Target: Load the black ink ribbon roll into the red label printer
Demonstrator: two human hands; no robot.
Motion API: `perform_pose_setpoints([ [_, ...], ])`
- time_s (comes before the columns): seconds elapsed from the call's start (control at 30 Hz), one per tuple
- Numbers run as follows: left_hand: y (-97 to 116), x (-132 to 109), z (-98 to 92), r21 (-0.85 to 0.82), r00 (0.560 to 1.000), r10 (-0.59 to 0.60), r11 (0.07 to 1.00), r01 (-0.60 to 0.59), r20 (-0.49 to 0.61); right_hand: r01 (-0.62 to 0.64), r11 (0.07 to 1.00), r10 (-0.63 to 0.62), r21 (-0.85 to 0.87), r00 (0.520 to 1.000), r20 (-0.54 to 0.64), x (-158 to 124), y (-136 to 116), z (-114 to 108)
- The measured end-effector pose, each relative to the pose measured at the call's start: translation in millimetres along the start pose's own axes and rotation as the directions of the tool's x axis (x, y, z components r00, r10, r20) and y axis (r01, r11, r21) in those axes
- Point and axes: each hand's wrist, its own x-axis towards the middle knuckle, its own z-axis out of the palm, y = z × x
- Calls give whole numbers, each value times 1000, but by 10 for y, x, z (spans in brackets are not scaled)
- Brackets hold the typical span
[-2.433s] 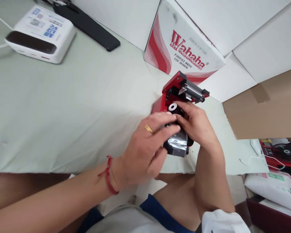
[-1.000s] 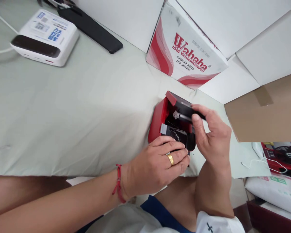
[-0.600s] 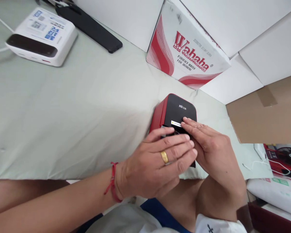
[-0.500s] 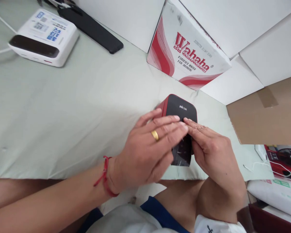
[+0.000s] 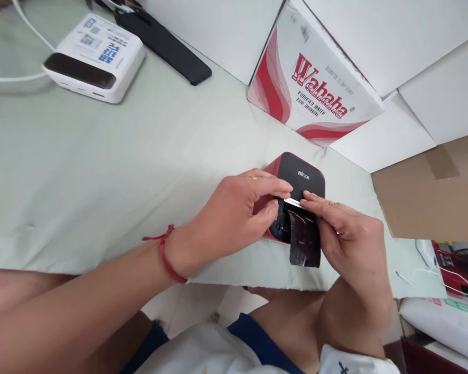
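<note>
A small red and black label printer (image 5: 302, 179) sits shut near the front edge of the pale green table (image 5: 120, 161). A strip of dark glossy ribbon (image 5: 304, 243) hangs out of its front slot. My left hand (image 5: 234, 215) curls round the printer's left side, fingers on the lid and thumb near the slot. My right hand (image 5: 349, 239) pinches the ribbon against the printer's front, fingertips at the slot.
A Wahaha carton (image 5: 315, 88) leans behind the printer, with white boxes and a brown cardboard box (image 5: 432, 192) to the right. A white device (image 5: 95, 57) and a black slab (image 5: 166, 44) lie at the far left. Red equipment (image 5: 458, 262) sits low right.
The printer's lid, open earlier with the ribbon roll showing, came down shut. My hands shifted from pressing the lid to the front, and a ribbon strip now hangs from the slot.
</note>
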Motion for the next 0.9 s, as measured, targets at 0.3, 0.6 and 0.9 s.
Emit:
perform_pose_setpoints([
  [0.3,-254,-48,31,-234,990,-121,963,133,67,128,957,-169,259,975,142,-40,-80,-275],
  [0.6,-216,-13,-123,-37,992,14,999,-9,129,237,953,-286,188,907,308,-36,-69,-350],
  [0.9,-275,-6,-136,4,979,31,999,-32,202,216,954,-268,206,925,270,-37,-119,-350],
])
